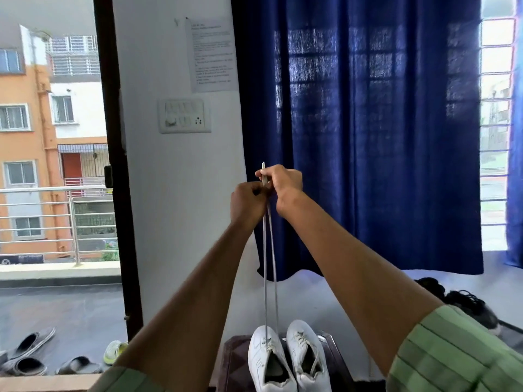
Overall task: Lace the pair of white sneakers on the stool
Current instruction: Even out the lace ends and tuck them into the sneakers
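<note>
Head view shows both arms stretched up and forward, with the two hands close together in front of a blue curtain (368, 137). The right hand (283, 183) pinches the two tips of a white lace (270, 250) side by side, so the stiff ends poke up above its fingers. The left hand (249, 202) grips the same two strands just below. Both strands run down taut to the left sneaker (267, 360), where they enter the lowest eyelets near the toe. The right sneaker (307, 357) stands touching it and looks laced already, its lace lying loose across the tongue. Both shoes sit on a dark stool (235, 355) at the bottom of the picture.

The step in hand seems to be evening out the lace: pulling both ends up together to check that they match in length. Next, the ends probably need to come down, be separated one to each hand, and be crossed into the next pair of eyelets, keeping the strands flat and untwisted.
</note>
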`<state>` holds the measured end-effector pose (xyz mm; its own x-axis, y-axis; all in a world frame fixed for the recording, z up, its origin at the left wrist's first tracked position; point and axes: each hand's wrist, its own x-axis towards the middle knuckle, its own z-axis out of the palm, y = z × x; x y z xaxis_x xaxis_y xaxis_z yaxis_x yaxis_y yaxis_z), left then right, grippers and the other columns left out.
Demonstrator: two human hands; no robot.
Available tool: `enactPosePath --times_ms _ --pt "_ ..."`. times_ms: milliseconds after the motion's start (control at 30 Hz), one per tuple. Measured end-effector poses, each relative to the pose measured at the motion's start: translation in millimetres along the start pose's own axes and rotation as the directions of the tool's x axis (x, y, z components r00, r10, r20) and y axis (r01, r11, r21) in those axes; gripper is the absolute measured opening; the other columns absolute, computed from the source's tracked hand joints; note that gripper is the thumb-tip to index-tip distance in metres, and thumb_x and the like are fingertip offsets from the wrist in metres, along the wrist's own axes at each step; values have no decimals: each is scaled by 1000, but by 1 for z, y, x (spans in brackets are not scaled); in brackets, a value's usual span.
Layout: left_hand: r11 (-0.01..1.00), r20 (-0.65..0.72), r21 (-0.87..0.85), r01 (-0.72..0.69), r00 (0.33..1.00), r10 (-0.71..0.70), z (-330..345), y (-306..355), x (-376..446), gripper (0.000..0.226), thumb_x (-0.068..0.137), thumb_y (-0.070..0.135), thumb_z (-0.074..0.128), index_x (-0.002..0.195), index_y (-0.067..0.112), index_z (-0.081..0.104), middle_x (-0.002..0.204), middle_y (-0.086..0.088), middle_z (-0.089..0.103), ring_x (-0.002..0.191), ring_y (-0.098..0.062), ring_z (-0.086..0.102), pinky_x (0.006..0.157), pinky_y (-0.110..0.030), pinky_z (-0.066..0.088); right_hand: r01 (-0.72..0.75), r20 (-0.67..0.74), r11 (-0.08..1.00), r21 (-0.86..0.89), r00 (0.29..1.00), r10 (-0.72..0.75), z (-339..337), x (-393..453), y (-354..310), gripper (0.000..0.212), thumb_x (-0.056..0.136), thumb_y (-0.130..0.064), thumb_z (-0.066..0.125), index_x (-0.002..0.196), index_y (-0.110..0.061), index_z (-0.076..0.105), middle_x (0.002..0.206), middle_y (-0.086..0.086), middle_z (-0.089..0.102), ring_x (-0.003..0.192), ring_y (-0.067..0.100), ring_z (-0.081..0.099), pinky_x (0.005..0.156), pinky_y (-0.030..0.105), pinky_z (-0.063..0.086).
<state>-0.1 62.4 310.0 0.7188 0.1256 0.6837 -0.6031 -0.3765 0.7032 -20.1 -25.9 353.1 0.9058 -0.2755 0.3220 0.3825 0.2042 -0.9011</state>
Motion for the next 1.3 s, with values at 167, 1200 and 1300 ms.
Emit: enactPosePath --times_ms 167,1200,1300 --pt "999 29 46 -28 999 26 -5 11 14 29 99 25 66 72 26 76 62 2 67 57 -13 55 55 -33 44 -41 -15 998 48 999 41 2 12 -19 12 81 -5 70 86 -5 81 94 11 80 64 16 63 36 14 38" --pt "942 171 276 -191 974 147 5 -13 -1 34 91 -2 54 77 14 79 67 0 74 62 -20 71 67 -47 62 -329 96 944 35 941 324 -50 -6 122 25 89 3 52 97 8 75 85 20 78 67 25 74 61 31 59" --pt "958 144 244 -150 983 118 10 -23 -4 30 96 0 55 86 11 81 76 -1 77 65 -17 72 70 -44 63 -373 170 912 171 923 346 -39 -10 136 23 93 5 53 98 3 75 73 14 74 61 22 69 60 27 57"
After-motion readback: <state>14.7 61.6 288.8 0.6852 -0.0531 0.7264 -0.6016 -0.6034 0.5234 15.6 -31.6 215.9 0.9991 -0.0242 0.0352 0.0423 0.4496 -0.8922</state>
